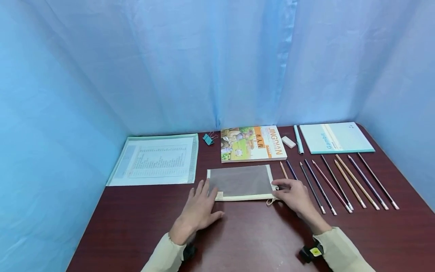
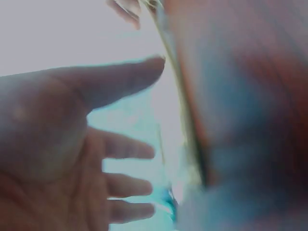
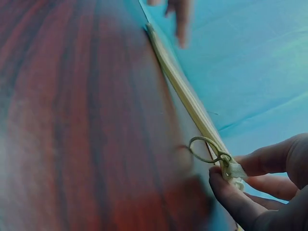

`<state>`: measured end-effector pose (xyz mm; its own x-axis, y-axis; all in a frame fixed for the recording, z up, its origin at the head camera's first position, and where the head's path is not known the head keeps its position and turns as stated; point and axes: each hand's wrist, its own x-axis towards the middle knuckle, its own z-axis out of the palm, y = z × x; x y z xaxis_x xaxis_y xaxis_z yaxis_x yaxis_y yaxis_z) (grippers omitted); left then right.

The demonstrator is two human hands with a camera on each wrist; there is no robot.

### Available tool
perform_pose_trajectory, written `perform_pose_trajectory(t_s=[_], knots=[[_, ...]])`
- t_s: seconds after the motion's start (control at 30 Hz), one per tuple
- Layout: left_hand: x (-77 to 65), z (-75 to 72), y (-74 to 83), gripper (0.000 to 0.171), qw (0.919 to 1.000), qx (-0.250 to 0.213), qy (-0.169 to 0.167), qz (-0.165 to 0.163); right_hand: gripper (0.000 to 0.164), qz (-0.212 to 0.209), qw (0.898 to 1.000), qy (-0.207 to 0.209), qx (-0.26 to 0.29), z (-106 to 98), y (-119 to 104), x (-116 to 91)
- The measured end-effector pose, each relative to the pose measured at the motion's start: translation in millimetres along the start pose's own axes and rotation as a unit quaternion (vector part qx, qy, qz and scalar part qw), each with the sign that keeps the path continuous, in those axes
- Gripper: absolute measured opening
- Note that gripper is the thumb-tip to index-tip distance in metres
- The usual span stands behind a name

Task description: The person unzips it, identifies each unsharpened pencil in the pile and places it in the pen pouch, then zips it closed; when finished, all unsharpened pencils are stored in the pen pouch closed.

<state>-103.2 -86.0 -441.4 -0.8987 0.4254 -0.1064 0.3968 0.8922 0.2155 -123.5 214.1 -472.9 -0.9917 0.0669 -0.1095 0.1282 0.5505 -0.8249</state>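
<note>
A flat grey mesh zip pouch [image 1: 241, 181] with cream edges lies on the table between the two hands. My left hand [image 1: 198, 211] spreads its straight fingers at the pouch's left end, fingertips overlapping the edge there. In the left wrist view the thumb [image 2: 130, 79] stands apart from the other fingers, close to the pouch's edge. Thumb and fingers of my right hand [image 1: 295, 196] pinch the near right corner, beside the zip's end. From that end hangs a pull ring [image 3: 191, 144]. The right hand partly hides two pencils behind it.
Several pencils [image 1: 331, 185] lie slanted at the right. Behind the pouch is a picture-covered book [image 1: 253, 143], with a white eraser [image 1: 288, 142], a pale blue pen [image 1: 299, 139] and a notebook [image 1: 336, 138] rightward. A teal binder clip [image 1: 209, 139] and a document sleeve [image 1: 154, 160] lie left.
</note>
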Motion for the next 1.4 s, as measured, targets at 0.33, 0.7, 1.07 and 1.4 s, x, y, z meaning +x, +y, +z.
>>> perform_pose_trajectory(t_s=[0.33,0.7,1.07,1.4], knots=[[33.9,14.5,67.8,0.031,0.987,-0.038,0.08,0.134,0.033,0.02,0.999,0.003,0.034,8.9,0.7,2.7],[72.3,35.8,99.3,0.023,0.9904,-0.007,0.093,0.102,0.033,0.008,1.0,0.006,0.021,13.0,0.0,3.5],[70.5,35.8,88.7,0.032,0.9923,-0.03,0.107,0.055,0.032,0.014,0.999,0.009,0.04,13.0,0.5,3.5],[49.5,25.8,44.8,0.042,0.9892,-0.059,0.134,0.014,0.032,0.028,0.999,0.01,0.036,10.5,4.6,2.3]])
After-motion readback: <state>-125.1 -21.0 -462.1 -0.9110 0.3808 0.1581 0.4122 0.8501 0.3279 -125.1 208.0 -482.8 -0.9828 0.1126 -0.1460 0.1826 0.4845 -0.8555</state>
